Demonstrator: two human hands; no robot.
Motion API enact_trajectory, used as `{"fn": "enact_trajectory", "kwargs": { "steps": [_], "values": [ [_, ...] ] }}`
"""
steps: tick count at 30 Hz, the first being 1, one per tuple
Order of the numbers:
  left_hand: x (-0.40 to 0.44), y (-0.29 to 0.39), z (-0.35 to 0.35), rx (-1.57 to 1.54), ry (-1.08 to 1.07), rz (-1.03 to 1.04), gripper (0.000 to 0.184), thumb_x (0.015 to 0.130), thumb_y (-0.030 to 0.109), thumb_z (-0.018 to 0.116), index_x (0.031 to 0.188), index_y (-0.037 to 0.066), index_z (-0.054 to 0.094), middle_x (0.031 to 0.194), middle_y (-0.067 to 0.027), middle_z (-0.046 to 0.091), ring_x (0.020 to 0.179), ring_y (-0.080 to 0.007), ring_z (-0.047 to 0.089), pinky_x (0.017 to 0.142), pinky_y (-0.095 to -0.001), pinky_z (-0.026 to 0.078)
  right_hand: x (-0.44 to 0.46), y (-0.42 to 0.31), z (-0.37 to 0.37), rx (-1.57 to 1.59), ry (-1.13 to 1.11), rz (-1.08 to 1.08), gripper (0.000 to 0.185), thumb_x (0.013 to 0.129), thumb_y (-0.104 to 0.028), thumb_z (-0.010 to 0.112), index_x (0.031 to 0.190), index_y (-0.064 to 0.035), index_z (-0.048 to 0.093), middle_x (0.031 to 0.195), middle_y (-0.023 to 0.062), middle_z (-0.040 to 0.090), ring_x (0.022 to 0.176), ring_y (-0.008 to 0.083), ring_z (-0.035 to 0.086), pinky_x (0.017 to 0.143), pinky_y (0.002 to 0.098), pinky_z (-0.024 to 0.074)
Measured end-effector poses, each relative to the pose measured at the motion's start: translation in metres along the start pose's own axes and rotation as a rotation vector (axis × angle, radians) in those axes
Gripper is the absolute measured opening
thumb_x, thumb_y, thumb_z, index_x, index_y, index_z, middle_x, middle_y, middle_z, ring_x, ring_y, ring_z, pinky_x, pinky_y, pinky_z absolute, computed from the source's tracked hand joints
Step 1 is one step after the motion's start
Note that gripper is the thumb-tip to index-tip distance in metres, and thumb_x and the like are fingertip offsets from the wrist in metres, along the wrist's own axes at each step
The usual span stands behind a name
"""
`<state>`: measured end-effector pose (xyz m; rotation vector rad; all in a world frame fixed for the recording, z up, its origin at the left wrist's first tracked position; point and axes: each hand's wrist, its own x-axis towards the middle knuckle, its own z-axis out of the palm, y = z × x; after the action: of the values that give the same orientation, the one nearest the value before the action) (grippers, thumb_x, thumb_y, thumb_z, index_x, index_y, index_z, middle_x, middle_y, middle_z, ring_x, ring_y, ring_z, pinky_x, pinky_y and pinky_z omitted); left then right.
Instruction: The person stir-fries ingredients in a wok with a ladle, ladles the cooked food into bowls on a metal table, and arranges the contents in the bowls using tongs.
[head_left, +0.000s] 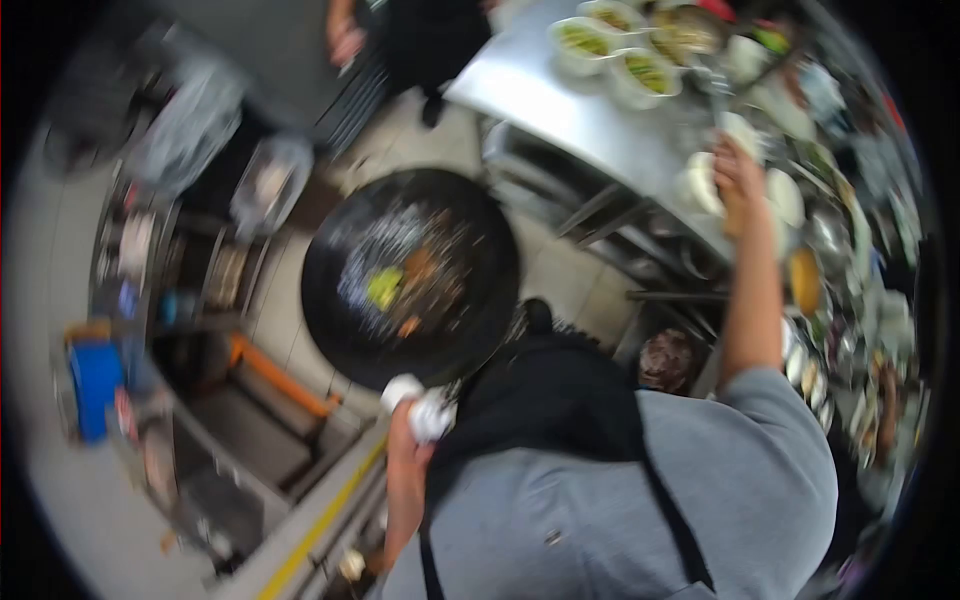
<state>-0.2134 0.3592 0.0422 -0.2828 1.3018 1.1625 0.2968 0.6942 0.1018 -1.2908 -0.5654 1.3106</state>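
Note:
My left hand (402,445) is closed round a white cloth (432,415) at the near rim of a large black wok (325,235). The cloth covers whatever handle lies beneath. Inside the wok are a yellow-green clump of food (384,288), an orange-brown patch (420,264) and shiny liquid. Out to the right, my right hand (738,172) grips the wooden handle (735,218) of a metal-shafted cooking utensil. Its head is blurred among the bowls, so I cannot tell its shape. Pale round containers (785,197) sit near this hand.
White bowls of green food (645,78) stand on a steel table (530,75). Another person (425,45) is beyond the wok. Shelving (205,270) and plastic bags (190,130) are at left. Crowded dishes and utensils (830,235) line the right side.

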Motion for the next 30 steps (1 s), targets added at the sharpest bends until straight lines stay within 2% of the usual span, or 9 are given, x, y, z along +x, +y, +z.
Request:
{"fn": "enact_trajectory", "kwargs": {
  "steps": [2,3,4,9,15,19,24,27,30],
  "values": [
    [0.009,0.001,-0.003,0.004,-0.127,-0.016,0.015,0.083,0.017,0.051,0.089,0.004,0.058,0.077,-0.0085,0.062,0.066,-0.0201,0.063,0.061,-0.0352,0.055,-0.035,0.007,-0.01,0.367,-0.293,0.241,0.031,0.097,-0.021,0.046,0.125,-0.0081,0.049,0.059,-0.0035,0.039,0.034,0.0027,0.028,0.026,0.0176,0.0202],
    [0.007,0.003,0.005,0.016,-0.17,-0.004,0.015,0.083,0.015,0.051,0.089,0.003,0.058,0.076,-0.0082,0.062,0.065,-0.02,0.063,0.059,-0.0349,0.055,-0.047,0.031,-0.022,-0.094,-0.259,0.019,0.034,0.097,-0.019,0.046,0.13,-0.0097,0.045,0.059,-0.0041,0.039,0.035,0.0022,0.03,0.027,0.0171,0.023],
    [0.011,0.003,0.006,-0.013,-0.155,0.009,0.015,0.083,0.015,0.051,0.089,0.003,0.058,0.076,-0.0082,0.062,0.065,-0.02,0.063,0.059,-0.0349,0.055,-0.099,0.022,0.018,0.29,-0.147,0.347,0.038,0.097,-0.019,0.046,0.134,-0.0121,0.042,0.059,-0.005,0.039,0.036,0.0021,0.03,0.027,0.0159,0.0227],
    [0.029,-0.01,-0.006,0.074,-0.156,0.017,0.011,0.079,0.011,0.051,0.085,0.004,0.056,0.074,-0.0079,0.06,0.062,-0.0196,0.062,0.054,-0.0337,0.054,-0.169,0.069,0.118,-0.407,-0.465,0.621,0.039,0.088,-0.016,0.059,0.125,-0.0093,0.05,0.062,-0.0033,0.044,0.038,0.004,0.034,0.031,0.0204,0.0262],
    [0.025,0.003,0.016,0.227,-0.054,0.083,0.014,0.081,0.012,0.052,0.081,0.0,0.059,0.07,-0.0095,0.061,0.059,-0.02,0.061,0.051,-0.0333,0.052,-0.164,0.169,0.191,-0.877,-0.78,0.487,0.036,0.091,-0.011,0.054,0.125,-0.0042,0.049,0.062,0.0003,0.045,0.039,0.0094,0.042,0.032,0.0251,0.0325],
    [0.045,0.007,0.03,0.227,-0.001,0.124,0.013,0.078,0.011,0.056,0.076,-0.001,0.06,0.067,-0.0088,0.061,0.055,-0.0193,0.061,0.047,-0.0324,0.049,-0.192,0.172,0.206,-0.753,-0.909,0.702,0.024,0.092,-0.012,0.053,0.113,-0.0023,0.052,0.061,0.0003,0.046,0.039,0.0083,0.04,0.031,0.0259,0.0326],
    [0.07,-0.001,-0.004,0.05,-0.02,-0.068,0.008,0.082,0.014,0.052,0.079,0.008,0.056,0.067,-0.0053,0.06,0.053,-0.0188,0.059,0.046,-0.0332,0.049,-0.177,0.163,0.153,0.092,-0.823,1.648,0.039,0.096,-0.027,0.05,0.13,-0.0113,0.043,0.062,-0.0011,0.042,0.038,0.0041,0.033,0.03,0.0207,0.0253],
    [0.05,-0.006,-0.023,0.006,-0.096,-0.125,0.012,0.083,0.013,0.048,0.076,0.009,0.056,0.066,-0.0041,0.06,0.056,-0.0161,0.06,0.049,-0.0325,0.052,-0.17,0.141,0.124,0.085,-0.716,1.592,0.039,0.097,-0.031,0.048,0.132,-0.0149,0.044,0.062,-0.0018,0.042,0.037,0.0031,0.032,0.029,0.0187,0.0215],
    [0.033,-0.004,-0.02,0.097,-0.026,-0.149,0.012,0.083,0.013,0.048,0.076,0.008,0.057,0.066,-0.004,0.06,0.055,-0.0152,0.06,0.049,-0.0318,0.052,-0.148,0.145,0.154,-0.587,-0.548,1.082,0.015,0.096,-0.025,0.048,0.102,-0.0116,0.05,0.062,-0.0003,0.045,0.038,0.005,0.034,0.031,0.0201,0.0248]
  ]
}}
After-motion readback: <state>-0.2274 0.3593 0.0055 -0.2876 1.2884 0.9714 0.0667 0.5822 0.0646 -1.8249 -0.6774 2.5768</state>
